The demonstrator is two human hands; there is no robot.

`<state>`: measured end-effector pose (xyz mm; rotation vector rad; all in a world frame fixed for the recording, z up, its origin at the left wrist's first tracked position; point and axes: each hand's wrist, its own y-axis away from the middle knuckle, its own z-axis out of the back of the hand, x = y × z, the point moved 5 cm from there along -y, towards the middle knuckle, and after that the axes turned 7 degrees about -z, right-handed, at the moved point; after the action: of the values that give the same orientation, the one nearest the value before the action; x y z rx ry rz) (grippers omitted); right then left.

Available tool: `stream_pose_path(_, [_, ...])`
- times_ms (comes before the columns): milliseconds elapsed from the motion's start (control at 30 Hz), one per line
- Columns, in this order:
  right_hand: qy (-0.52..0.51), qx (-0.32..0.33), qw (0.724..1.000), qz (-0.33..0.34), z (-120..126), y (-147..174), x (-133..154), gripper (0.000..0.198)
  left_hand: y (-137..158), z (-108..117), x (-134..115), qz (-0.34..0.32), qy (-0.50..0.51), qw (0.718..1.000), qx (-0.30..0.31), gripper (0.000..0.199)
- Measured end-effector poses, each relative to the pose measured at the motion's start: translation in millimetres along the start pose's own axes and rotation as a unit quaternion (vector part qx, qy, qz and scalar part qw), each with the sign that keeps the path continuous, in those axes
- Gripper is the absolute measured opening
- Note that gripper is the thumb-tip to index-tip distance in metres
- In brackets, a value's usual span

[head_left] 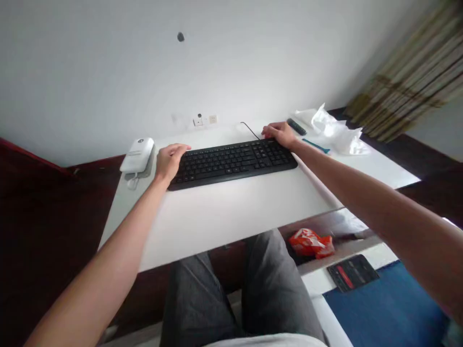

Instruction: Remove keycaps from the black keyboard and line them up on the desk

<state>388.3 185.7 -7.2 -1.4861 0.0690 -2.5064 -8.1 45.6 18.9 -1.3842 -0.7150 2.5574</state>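
Both arms reach forward, nearly straight. The left hand curls over the left end of a black keyboard, gripping it; the right hand clasps the far right corner (fingers bent). The keyboard lies across a white worktop.

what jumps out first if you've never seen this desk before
The black keyboard lies across the middle of the white desk, with the left hand on its left end and the right hand on its far right corner. A white device sits left of it, crumpled white plastic far right.
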Motion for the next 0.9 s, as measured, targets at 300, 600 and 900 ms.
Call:
stream_pose_path(300, [-0.044, -0.039, 0.998, -0.007, 7, 0, 0, 0.025, 2, -12, 1, -0.019, -0.023, 0.999, 0.034, 0.028])
stream_pose_path(600, [-0.044, -0.063, 0.997, -0.02, 8, -4, -5, 0.03, -1, -11, 8, -0.024, -0.068, 0.996, 0.048, 0.025])
stream_pose_path(900, [0.142, -0.17, 0.975, 0.017, 43, 35, 12, 0.027, 4, -10, -10, -0.071, -0.227, 0.968, 0.083, 0.018])
